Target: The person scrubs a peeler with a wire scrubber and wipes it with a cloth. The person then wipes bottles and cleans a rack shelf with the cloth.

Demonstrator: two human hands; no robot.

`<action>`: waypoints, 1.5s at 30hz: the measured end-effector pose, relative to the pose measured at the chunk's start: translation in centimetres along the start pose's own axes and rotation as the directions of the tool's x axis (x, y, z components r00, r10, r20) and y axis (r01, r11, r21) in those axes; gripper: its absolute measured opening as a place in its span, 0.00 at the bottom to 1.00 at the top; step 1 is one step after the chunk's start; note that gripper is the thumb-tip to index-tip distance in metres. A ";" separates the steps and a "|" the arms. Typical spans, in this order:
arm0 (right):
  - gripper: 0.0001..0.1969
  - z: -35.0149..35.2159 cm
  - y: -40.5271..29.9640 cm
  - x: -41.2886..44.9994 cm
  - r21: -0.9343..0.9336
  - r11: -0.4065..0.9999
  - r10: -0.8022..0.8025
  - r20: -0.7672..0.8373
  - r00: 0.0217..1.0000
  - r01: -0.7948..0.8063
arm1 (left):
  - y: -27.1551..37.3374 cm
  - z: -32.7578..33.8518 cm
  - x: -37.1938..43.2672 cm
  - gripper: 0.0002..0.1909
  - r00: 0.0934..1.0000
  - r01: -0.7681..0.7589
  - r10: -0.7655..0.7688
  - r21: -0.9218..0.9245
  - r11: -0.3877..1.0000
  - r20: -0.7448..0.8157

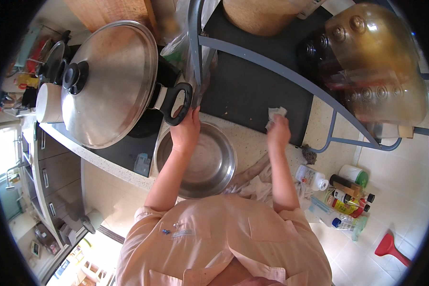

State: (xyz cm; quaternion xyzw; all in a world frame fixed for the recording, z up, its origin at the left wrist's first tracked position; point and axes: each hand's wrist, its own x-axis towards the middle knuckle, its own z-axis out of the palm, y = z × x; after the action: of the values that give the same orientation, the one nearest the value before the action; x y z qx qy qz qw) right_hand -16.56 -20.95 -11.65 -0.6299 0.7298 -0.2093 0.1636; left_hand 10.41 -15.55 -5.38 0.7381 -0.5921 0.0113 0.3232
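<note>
My right hand [279, 135] grips a crumpled white tissue or cloth [276, 113] against the dark flat panel [236, 85], near its front edge. A few pale crumbs lie on that panel. My left hand [187, 134] is by the foot of a grey metal rack [271, 62], its fingers partly hidden under the black side handle [180, 103] of a large lidded steel pan [111, 82]. Whether the fingers hold the rack leg or only rest beside it, I cannot tell. Below my left forearm sits a wide steel basin [214, 161] on the speckled counter.
Big jars of dark and amber liquid [371, 53] stand at the right of the rack. Several bottles [346, 200] and a white bottle [310, 177] crowd the counter's right side. A rumpled cloth [261, 182] lies beside the basin. A wooden board [111, 14] leans behind the pan.
</note>
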 end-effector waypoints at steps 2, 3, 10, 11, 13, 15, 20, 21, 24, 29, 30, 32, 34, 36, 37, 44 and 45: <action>0.10 1.3 -5.2 0.1 -0.116 0.976 -0.186 0.023 0.982 0.187 | -0.6 0.0 -0.3 0.07 1.000 0.009 -0.009 0.014 1.000 0.007; 0.10 1.7 -7.1 0.4 0.018 0.974 -0.227 0.041 0.973 0.227 | -0.6 0.2 -0.1 0.08 0.999 -0.023 0.022 -0.007 1.000 -0.047; 0.10 -2.0 -6.1 7.6 0.235 0.972 -0.035 0.248 0.968 -0.025 | -1.2 0.3 -0.5 0.09 1.000 0.012 -0.011 -0.064 0.998 0.012; 0.11 -3.9 -5.8 8.6 0.188 0.978 0.049 0.201 0.978 -0.088 | -1.2 0.2 -0.5 0.09 1.000 0.014 -0.014 -0.064 0.998 0.009; 0.13 -4.0 -2.5 10.3 -0.157 0.987 -0.062 -0.123 0.990 0.043 | -0.9 0.3 -0.5 0.08 1.000 0.017 -0.017 -0.041 0.999 0.004; 0.13 -0.3 1.3 10.9 -0.383 0.922 -0.182 -0.287 0.940 0.061 | 0.0 0.1 0.0 0.08 0.999 0.026 -0.023 -0.086 0.996 0.035; 0.10 3.3 -2.5 12.7 -0.071 0.997 -0.062 -0.402 0.914 0.036 | -0.8 0.2 -0.3 0.09 0.996 0.076 -0.074 -0.040 0.996 0.054; 0.10 4.5 -4.2 12.6 -0.046 0.995 -0.104 -0.364 0.925 0.093 | -0.8 0.3 -0.2 0.09 0.996 0.067 -0.063 -0.058 0.996 0.063; 0.08 10.3 -8.0 11.5 -0.039 0.939 -0.335 -0.334 0.881 0.342 | -0.4 0.3 -0.3 0.07 0.999 0.022 -0.019 -0.076 0.997 0.031; 0.06 7.8 -11.2 11.5 -0.073 0.892 -0.451 -0.070 0.890 0.446 | -1.5 0.5 -0.1 0.06 0.991 -0.062 0.063 0.019 0.998 -0.116; 0.06 7.2 -11.2 12.5 -0.037 0.908 -0.419 -0.068 0.905 0.417 | -1.1 0.4 -0.1 0.05 0.996 -0.045 0.042 -0.034 0.998 -0.083; 0.07 7.9 -11.7 13.1 0.000 0.923 -0.384 -0.061 0.921 0.385 | -0.8 0.2 -0.2 0.05 0.998 -0.045 0.039 -0.102 0.994 -0.058; 0.07 10.1 -13.1 12.3 -0.008 0.851 -0.515 -0.212 0.830 0.526 | -0.5 0.5 -0.2 0.05 0.999 -0.029 0.024 -0.109 0.994 -0.046; 0.07 10.0 -14.1 9.1 0.027 0.803 -0.591 -0.091 0.802 0.595 | -0.8 0.8 -0.4 0.05 0.999 -0.005 0.001 -0.114 0.994 -0.033; 0.08 9.1 -14.3 7.1 0.068 0.754 -0.656 0.022 0.754 0.654 | -1.0 0.7 -0.6 0.05 0.999 -0.010 0.007 -0.077 0.997 -0.035; 0.07 -1.0 -4.6 5.0 0.218 0.924 -0.351 0.160 0.923 0.313 | -1.1 -0.3 0.1 0.05 0.996 -0.077 0.074 -0.054 0.996 -0.045; 0.07 -2.6 -3.0 5.2 -0.042 0.919 -0.393 -0.009 0.919 0.392 | -1.3 -0.3 -0.1 0.05 0.997 -0.074 0.072 -0.053 0.996 -0.039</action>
State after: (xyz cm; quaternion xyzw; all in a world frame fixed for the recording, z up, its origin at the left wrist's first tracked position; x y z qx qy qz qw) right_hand -16.13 -26.17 -7.80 -0.7647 0.5941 -0.2289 0.0996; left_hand 11.61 -15.14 -5.75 0.7066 -0.6126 0.0208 0.3537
